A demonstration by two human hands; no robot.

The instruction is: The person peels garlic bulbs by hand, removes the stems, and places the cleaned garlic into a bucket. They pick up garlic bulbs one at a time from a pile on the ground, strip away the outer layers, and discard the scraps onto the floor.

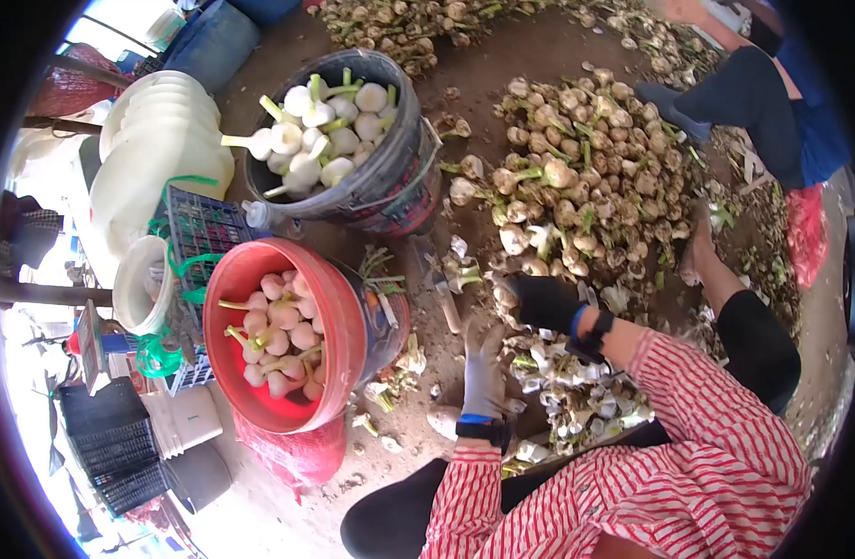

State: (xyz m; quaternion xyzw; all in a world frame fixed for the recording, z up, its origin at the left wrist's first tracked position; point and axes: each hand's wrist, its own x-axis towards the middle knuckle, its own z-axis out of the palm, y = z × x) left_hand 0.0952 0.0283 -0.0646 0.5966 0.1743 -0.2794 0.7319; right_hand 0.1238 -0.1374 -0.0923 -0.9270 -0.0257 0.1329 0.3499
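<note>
Left pale-gloved hand point(484, 377) is just beside knife point(448, 306), right black-gloved hand point(550, 304) at a garlic bulb point(505, 296) by the garlic pile point(600, 172) on floor point(483, 84), can't tell whether either hand's fingers are clamped or apart.

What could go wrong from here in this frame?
The knife-like tool lies close to the gloved left hand, so a careless reach might end in a nick. The dark bucket is heaped with bulbs, one stem poking over its rim, so a knock could perhaps send some rolling out.
</note>
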